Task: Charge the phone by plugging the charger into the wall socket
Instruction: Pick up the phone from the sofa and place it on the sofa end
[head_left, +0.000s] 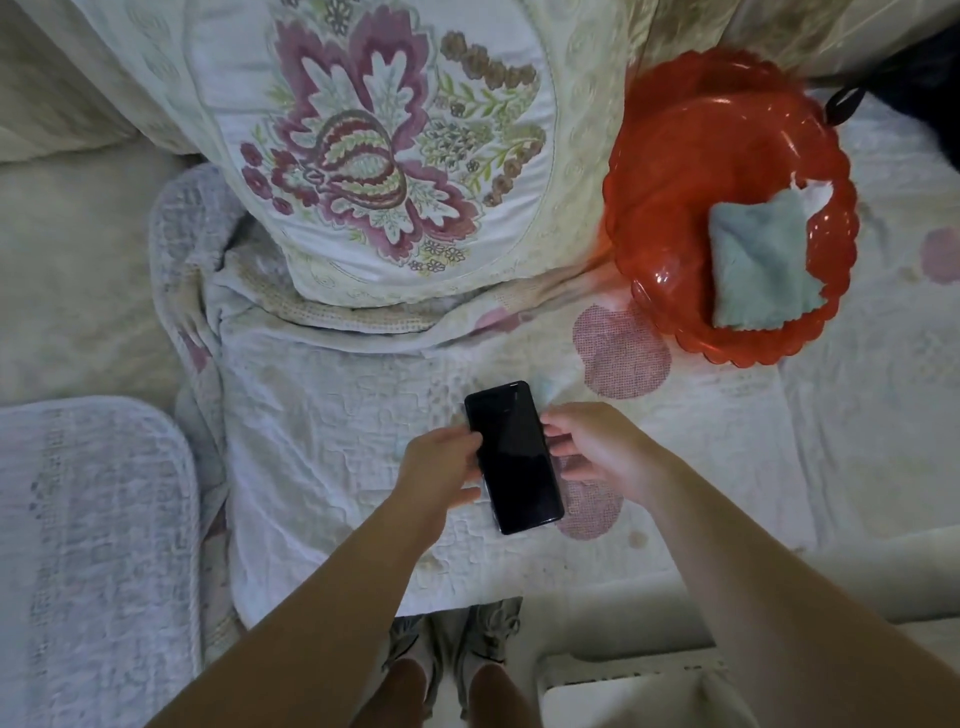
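Observation:
A black phone (514, 457) with a dark screen lies over the pale quilted cover (337, 415) of a sofa seat, near its front edge. My left hand (441, 467) grips the phone's left edge, thumb on the glass. My right hand (597, 447) is at the phone's right edge with its fingers spread, fingertips touching or nearly touching the side. No charger, cable or wall socket is in view.
A large floral cushion (374, 145) leans behind the phone. A red translucent plastic bowl (675, 156) with a folded pale blue cloth (758, 265) stands at the back right. A padded armrest (93, 545) is at the left. My shoes (457, 644) are below the seat edge.

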